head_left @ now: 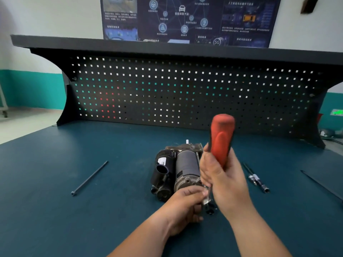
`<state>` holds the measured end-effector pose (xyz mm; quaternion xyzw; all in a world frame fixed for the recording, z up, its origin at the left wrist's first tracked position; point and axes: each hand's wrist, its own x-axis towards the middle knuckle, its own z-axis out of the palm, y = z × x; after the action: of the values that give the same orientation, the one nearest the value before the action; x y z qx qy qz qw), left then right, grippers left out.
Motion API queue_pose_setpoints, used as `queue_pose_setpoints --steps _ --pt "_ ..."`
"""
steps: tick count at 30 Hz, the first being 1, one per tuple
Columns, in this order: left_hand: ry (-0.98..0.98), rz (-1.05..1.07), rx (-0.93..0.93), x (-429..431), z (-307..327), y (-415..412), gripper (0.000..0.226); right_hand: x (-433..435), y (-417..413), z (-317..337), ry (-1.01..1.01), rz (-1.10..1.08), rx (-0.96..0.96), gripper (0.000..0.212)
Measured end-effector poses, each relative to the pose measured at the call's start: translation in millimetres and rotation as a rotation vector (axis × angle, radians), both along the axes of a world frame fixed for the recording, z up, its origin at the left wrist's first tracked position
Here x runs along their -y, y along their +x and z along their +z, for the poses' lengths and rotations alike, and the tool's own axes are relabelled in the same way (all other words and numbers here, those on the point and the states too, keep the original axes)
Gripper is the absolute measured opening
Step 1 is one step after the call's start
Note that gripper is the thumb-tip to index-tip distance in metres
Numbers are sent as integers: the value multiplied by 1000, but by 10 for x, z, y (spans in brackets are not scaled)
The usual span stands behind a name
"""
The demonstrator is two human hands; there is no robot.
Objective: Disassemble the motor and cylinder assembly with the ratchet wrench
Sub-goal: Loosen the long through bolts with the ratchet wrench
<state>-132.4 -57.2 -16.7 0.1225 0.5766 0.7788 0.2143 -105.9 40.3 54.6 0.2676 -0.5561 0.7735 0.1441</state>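
Observation:
The motor and cylinder assembly [174,169], dark metal with a grey cylindrical motor, lies in the middle of the blue bench. My right hand [222,175] grips the ratchet wrench [221,140] by its red and black handle, which stands nearly upright. The wrench's metal head [207,198] sits low at the near right end of the assembly. My left hand [185,203] pinches around that head and the socket beneath it, fingers closed on it. The fastener under the head is hidden.
A long black bolt [90,178] lies on the bench to the left. Extension bars and a socket piece [257,178] lie to the right, with another thin black rod [321,184] farther right. A dark pegboard [185,93] rises behind the bench.

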Motion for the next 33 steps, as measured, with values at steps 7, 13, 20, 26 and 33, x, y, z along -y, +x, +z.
queue_pose_setpoints --steps 7,13,20,26,33 --pt "-25 65 -45 -41 -10 14 15 30 53 -53 -20 -17 -95 43" --pt "81 38 -3 -45 -10 15 16 -266 -62 86 -289 277 65 51" --pt "84 -46 10 -6 -61 -26 16 -439 -111 82 -594 259 222 50" --pt "20 -83 16 25 4 -1 15 -195 -16 75 -490 138 63 57" --pt "-3 1 40 -10 17 28 14 57 36 3 -87 -66 -26 44"
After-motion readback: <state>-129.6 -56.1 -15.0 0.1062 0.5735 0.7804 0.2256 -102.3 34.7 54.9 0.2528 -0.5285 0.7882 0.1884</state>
